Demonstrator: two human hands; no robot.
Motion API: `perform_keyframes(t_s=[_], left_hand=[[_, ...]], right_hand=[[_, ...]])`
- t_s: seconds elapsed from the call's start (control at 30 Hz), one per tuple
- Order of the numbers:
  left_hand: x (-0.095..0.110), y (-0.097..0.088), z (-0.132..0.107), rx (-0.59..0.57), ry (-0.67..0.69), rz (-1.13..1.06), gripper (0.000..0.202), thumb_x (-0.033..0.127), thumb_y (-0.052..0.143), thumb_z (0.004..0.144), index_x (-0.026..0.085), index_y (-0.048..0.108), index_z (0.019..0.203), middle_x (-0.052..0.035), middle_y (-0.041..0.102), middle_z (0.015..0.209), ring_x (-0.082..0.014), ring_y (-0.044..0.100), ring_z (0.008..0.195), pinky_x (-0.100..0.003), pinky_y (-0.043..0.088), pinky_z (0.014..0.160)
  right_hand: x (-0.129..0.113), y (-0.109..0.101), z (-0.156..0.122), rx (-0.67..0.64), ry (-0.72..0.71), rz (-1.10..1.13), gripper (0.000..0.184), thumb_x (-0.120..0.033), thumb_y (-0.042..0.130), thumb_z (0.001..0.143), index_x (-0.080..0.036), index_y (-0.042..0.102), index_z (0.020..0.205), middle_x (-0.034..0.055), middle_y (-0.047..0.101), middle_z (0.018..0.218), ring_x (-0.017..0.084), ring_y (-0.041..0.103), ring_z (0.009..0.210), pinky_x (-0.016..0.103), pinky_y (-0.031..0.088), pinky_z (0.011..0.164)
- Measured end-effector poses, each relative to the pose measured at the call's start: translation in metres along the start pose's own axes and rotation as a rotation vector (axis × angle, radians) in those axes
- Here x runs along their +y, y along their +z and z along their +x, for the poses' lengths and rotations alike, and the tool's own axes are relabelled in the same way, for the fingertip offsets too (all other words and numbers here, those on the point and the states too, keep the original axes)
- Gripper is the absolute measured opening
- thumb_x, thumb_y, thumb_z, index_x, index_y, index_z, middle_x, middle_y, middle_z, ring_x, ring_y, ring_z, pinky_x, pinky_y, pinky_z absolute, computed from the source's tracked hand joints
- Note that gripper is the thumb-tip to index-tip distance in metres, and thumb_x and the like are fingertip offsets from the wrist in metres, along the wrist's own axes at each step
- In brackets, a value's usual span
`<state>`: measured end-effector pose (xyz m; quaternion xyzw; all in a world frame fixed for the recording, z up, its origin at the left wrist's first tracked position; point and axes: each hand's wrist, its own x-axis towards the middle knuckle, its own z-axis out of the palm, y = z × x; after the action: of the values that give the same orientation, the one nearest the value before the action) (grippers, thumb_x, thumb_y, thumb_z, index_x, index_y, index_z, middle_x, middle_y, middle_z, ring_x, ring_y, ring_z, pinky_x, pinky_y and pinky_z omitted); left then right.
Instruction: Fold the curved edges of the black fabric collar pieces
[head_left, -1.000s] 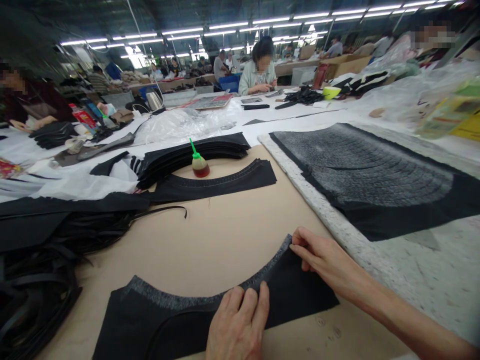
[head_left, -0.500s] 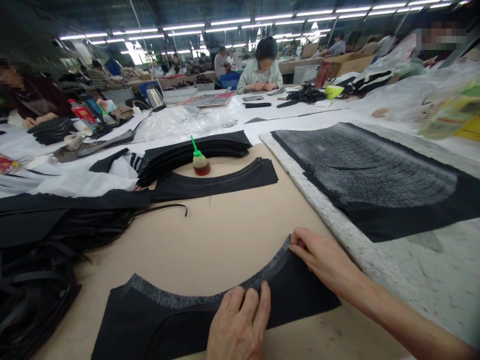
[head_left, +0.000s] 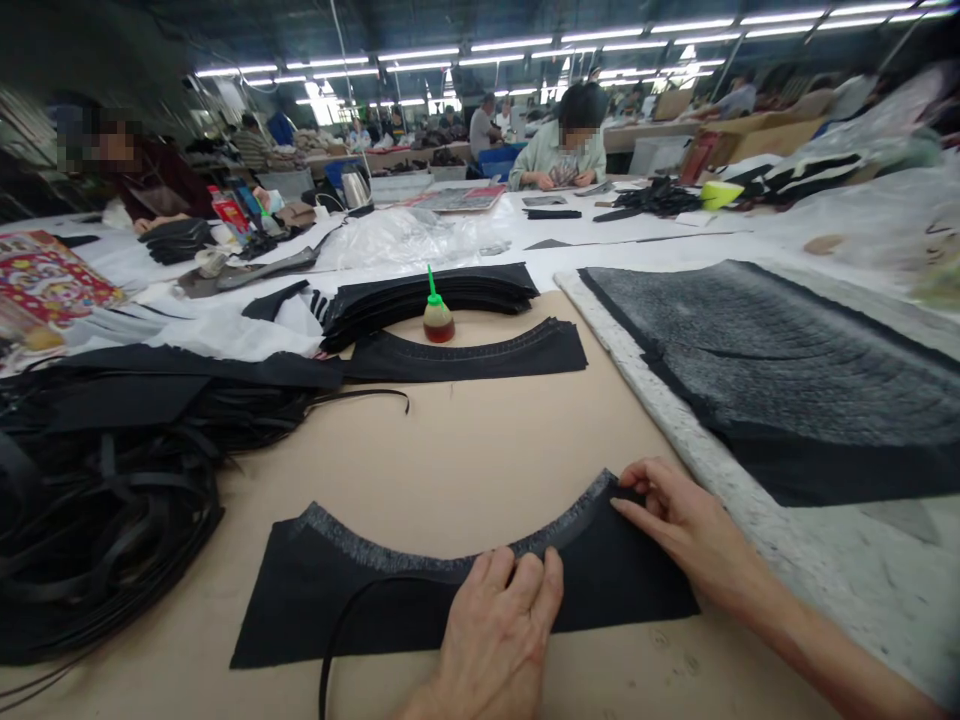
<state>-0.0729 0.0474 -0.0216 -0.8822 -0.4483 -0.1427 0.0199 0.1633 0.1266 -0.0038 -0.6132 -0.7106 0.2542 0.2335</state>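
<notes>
The black curved-edge panel (head_left: 397, 610) is partly hidden: the left hand (head_left: 501, 625) covers its middle and the right hand (head_left: 686, 520) its right end. A thin black strip (head_left: 325, 675) crosses the panel and runs under the left hand, where its course is lost; its near end is cut off. The left hand rests on the panel, knuckles bent; whether it grips the strip cannot be told. The right hand has thumb and forefinger at the panel's right tip, and whether they pinch anything there is unclear.

The panel lies flat on a tan work surface (head_left: 480, 440), matt black and smooth, with a mottled grey band along its concave edge. Beyond the panel are smaller curved black pieces (head_left: 472, 360) and a squeeze bottle (head_left: 439, 325) with a green nozzle and reddish-brown liquid. Left of the panel, a heap of black strips (head_left: 112, 520) is cut off. Right of it, overlapped black pieces (head_left: 810, 380) with greyish faces, also cut off, lie on a speckled board (head_left: 847, 590).

Small circled marks (head_left: 660, 638) just below the panel's right end are illegible, as is the printing on a red patterned packet (head_left: 56, 275) far beyond its left end
</notes>
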Motion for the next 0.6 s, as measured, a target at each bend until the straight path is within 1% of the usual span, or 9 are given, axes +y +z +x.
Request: perform_keyframes(t_s=[0.13,0.27,0.33,0.47,0.6], left_hand=[[0.002,0.000,-0.002,0.003,0.000,0.015,0.053,0.016,0.055,0.079,0.011,0.048,0.131,-0.0053,0.058,0.098,-0.0211,0.048,0.085,-0.033,0.042,0.079],[0.002,0.001,-0.002,-0.011,-0.001,0.020,0.056,0.013,0.055,0.078,0.011,0.046,0.133,-0.0048,0.058,0.096,-0.0215,0.048,0.083,-0.034,0.043,0.078],[0.002,0.002,-0.002,-0.013,0.001,0.020,0.057,0.013,0.056,0.077,0.011,0.045,0.134,-0.0049,0.058,0.097,-0.0215,0.048,0.084,-0.034,0.043,0.078],[0.001,0.002,-0.001,-0.025,0.001,0.015,0.056,0.016,0.055,0.080,0.011,0.044,0.134,-0.0057,0.058,0.099,-0.0215,0.049,0.086,-0.034,0.044,0.079],[0.003,-0.004,-0.004,-0.067,-0.020,0.009,0.051,0.020,0.053,0.085,0.010,0.044,0.134,-0.0065,0.059,0.099,-0.0207,0.050,0.087,-0.033,0.045,0.080]], right_hand=[[-0.003,-0.001,-0.002,0.016,0.013,-0.054,0.017,-0.038,0.054,0.083,-0.022,0.054,0.088,0.0012,0.058,0.080,0.016,0.051,0.062,0.030,0.038,0.059],[-0.004,0.002,0.000,0.016,0.077,-0.063,0.017,-0.039,0.055,0.081,-0.022,0.054,0.085,0.0003,0.059,0.077,0.017,0.053,0.065,0.029,0.037,0.058],[-0.004,0.004,0.002,0.015,0.100,-0.072,0.017,-0.039,0.055,0.082,-0.023,0.054,0.084,-0.0003,0.060,0.075,0.017,0.053,0.065,0.029,0.037,0.059],[-0.003,0.010,0.004,0.020,0.099,-0.122,0.019,-0.041,0.053,0.085,-0.023,0.053,0.081,-0.0013,0.059,0.071,0.016,0.053,0.063,0.029,0.037,0.059],[0.009,0.008,0.001,0.013,0.100,-0.145,0.024,-0.046,0.050,0.087,-0.024,0.052,0.079,-0.0025,0.056,0.063,0.017,0.054,0.058,0.029,0.036,0.054]])
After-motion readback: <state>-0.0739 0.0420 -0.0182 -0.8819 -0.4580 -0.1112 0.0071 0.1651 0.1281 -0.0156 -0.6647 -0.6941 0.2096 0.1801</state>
